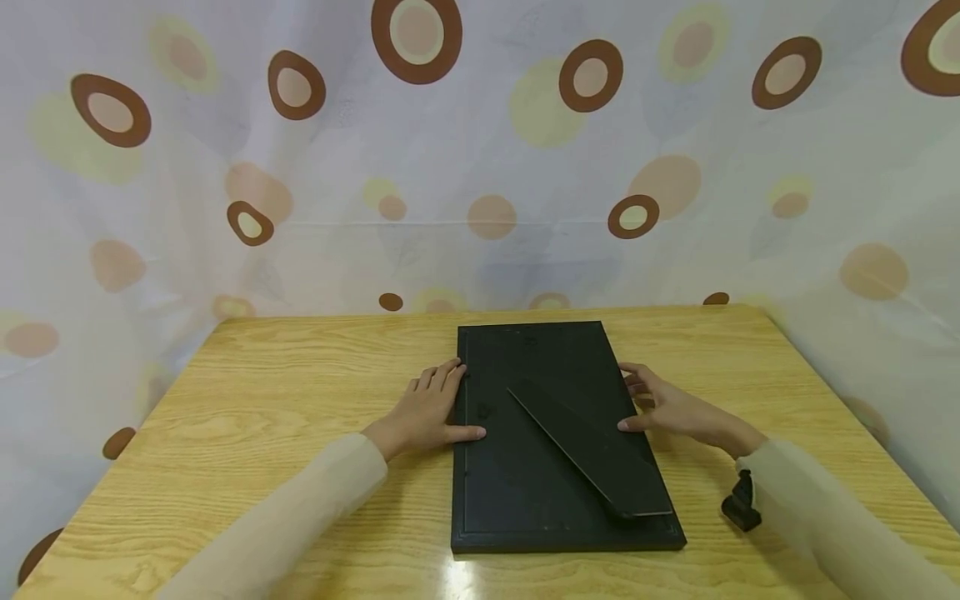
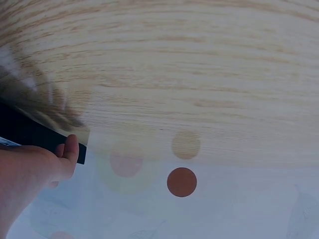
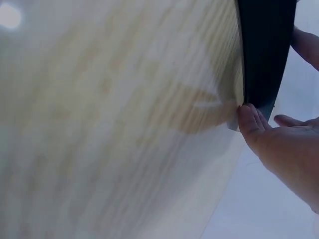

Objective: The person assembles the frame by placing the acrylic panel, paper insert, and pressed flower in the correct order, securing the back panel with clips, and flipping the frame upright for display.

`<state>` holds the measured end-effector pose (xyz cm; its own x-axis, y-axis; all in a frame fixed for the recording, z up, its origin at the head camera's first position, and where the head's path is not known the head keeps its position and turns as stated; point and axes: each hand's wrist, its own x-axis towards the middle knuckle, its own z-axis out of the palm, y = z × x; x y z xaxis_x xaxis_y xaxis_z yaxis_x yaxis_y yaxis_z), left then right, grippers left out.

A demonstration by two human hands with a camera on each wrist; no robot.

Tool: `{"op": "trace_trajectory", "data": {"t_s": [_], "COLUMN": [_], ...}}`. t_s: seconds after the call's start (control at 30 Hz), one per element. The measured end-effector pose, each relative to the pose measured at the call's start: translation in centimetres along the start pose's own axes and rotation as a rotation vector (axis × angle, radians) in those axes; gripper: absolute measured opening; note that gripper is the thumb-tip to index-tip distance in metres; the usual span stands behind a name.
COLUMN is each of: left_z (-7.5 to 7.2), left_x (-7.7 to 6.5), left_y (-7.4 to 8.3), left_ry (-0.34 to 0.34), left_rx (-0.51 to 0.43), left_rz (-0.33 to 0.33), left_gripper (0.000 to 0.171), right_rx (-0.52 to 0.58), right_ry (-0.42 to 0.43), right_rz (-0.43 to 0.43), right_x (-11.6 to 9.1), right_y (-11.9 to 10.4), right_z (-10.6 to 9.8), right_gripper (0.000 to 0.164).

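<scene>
A black picture frame (image 1: 510, 483) lies back side up on the table, its long easel leg (image 1: 600, 454) slanting across the back panel. At its left edge, my left hand (image 1: 423, 412) grips the frame, thumb over the back and fingers along the side. My right hand (image 1: 667, 408) holds the opposite edge with the thumb on top and fingers curled at the side. In the left wrist view, the fingers (image 2: 71, 147) lie against the frame's dark side. The right wrist view shows fingertips (image 3: 246, 117) at the lower edge of the frame's side (image 3: 264, 55). The frame's front is hidden.
The wood-grain table (image 1: 300, 375) extends to both sides of the frame. Behind it and at the sides hangs a pale curtain (image 1: 337, 167) with brown, peach and yellow spots. A black strap device (image 1: 742, 502) sits at the right sleeve's cuff.
</scene>
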<state>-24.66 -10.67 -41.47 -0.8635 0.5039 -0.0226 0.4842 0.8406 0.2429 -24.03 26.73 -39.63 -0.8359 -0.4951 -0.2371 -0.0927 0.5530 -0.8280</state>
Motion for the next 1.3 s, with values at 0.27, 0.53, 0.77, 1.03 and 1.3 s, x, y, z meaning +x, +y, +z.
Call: {"op": "trace_trajectory", "data": {"t_s": [0.27, 0.53, 0.77, 1.03, 1.3], "left_z": [0.1, 0.2, 0.2, 0.3, 0.4], "left_x": [0.1, 0.0, 0.2, 0.2, 0.2], "left_y": [0.0, -0.1, 0.0, -0.1, -0.2], "left_ry": [0.0, 0.006, 0.004, 0.008, 0.01], "left_rx": [-0.006, -0.012, -0.019, -0.016, -0.02], "left_rz": [-0.004, -0.008, -0.009, -0.005, -0.001], "left_gripper": [0.1, 0.099, 0.099, 0.1, 0.099], "right_rx": [-0.054, -0.042, -0.039, -0.089, -0.106], "right_ry": [0.05, 0.077, 0.105, 0.175, 0.177], "right_rz": [-0.021, -0.018, -0.065, -0.072, -0.12], "right_x": [1.3, 1.9, 1.7, 1.5, 1.6], "right_y": [-0.1, 0.0, 0.2, -0.4, -0.4], "right_z": [-0.1, -0.2, 0.0, 0.6, 0.6], "right_gripper": [0.082, 0.08, 0.078, 0.083, 0.079]}}
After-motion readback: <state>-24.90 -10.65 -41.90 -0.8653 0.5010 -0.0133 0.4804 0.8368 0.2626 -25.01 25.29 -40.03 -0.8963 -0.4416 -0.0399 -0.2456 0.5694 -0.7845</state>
